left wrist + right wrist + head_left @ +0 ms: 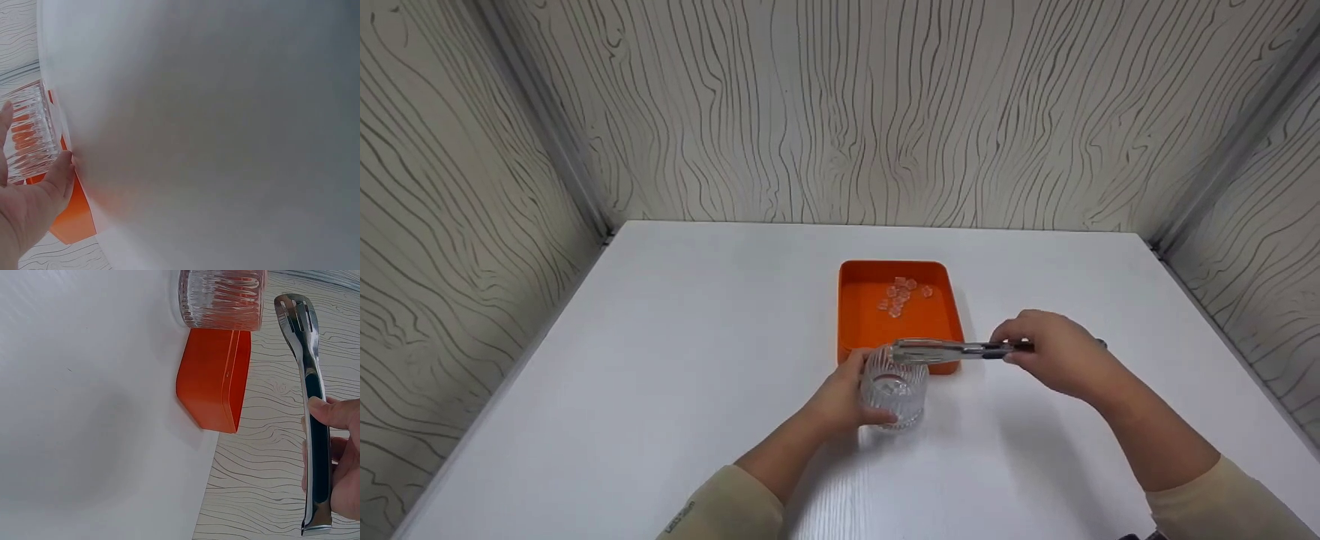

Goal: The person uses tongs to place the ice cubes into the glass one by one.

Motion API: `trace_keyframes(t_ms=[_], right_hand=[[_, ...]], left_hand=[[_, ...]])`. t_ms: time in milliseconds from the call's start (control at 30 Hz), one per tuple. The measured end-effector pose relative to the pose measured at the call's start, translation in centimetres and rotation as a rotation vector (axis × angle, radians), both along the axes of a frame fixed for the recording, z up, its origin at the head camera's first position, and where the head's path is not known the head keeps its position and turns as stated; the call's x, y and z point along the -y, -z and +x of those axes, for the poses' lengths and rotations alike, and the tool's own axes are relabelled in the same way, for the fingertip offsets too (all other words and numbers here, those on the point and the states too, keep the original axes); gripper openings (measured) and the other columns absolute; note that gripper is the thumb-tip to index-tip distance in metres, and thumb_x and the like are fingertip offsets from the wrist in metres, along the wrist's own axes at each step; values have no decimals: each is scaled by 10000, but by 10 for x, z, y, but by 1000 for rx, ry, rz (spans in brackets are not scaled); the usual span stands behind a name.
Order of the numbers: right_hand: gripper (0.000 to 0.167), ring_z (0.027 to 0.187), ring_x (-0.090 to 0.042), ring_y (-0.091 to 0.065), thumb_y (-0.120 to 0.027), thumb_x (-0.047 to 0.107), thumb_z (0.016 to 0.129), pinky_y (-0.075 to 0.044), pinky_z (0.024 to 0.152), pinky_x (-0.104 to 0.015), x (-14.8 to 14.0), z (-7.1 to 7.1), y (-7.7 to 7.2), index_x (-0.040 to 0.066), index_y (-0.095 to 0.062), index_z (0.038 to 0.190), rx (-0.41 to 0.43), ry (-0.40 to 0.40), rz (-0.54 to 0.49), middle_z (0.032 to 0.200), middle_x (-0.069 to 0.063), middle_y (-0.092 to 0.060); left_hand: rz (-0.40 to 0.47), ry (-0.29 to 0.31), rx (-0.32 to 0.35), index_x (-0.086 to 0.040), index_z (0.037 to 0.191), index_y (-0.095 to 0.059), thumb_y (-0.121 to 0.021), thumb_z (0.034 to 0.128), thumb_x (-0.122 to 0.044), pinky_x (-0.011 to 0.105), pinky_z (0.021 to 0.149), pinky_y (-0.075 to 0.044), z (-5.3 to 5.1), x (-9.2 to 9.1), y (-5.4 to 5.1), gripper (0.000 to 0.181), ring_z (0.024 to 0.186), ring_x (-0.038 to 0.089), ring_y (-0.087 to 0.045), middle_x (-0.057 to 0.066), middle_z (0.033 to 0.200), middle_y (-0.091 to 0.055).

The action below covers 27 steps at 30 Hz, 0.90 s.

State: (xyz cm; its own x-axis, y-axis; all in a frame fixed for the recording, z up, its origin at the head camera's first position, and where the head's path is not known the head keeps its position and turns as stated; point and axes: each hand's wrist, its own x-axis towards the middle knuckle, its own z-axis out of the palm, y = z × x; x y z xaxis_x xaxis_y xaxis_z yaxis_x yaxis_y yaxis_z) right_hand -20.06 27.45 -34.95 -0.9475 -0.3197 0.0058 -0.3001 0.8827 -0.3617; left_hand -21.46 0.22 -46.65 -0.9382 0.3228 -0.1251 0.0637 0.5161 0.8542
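Note:
A ribbed clear glass (901,397) stands on the table just in front of the orange tray (847,315), gripped around its left side by my left hand (840,397). In the left wrist view, the thumb and fingers of that hand (36,205) curve round the glass (31,135). My right hand (1057,352) holds metal tongs (937,350) by their dark handle, the tips over the glass rim. The right wrist view shows the tongs (310,354) above the glass (220,301), pinched by the right hand (346,455). Whether the tips hold anything cannot be told.
Several small clear pieces (900,296) lie in the back part of the orange tray. The white table (697,315) is bounded by patterned panels (840,112) at the back and both sides. A small dark object (1144,536) shows at the bottom right edge.

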Motion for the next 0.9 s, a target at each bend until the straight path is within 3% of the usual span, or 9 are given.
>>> trace_keyframes(t_ms=[267, 900], right_hand=[[208, 713, -126, -485, -658, 21, 784, -415, 620, -289, -1, 3, 3, 197, -675, 893, -34, -50, -4, 775, 84, -546], [233, 745, -144, -517, -681, 23, 770, -435, 626, -293, 0, 2, 6, 190, -680, 932, 31, -4, -7, 810, 64, -561]], left_hand=[[-9, 8, -18, -340, 1233, -349, -837, 625, -278, 451, 1026, -342, 0, 1, 1, 782, 1147, 178, -463, -83, 1222, -489], [3, -3, 1, -367, 1234, -351, -839, 618, -292, 470, 1035, -320, 0, 1, 1, 790, 1186, 182, -446, -96, 1264, -481]])
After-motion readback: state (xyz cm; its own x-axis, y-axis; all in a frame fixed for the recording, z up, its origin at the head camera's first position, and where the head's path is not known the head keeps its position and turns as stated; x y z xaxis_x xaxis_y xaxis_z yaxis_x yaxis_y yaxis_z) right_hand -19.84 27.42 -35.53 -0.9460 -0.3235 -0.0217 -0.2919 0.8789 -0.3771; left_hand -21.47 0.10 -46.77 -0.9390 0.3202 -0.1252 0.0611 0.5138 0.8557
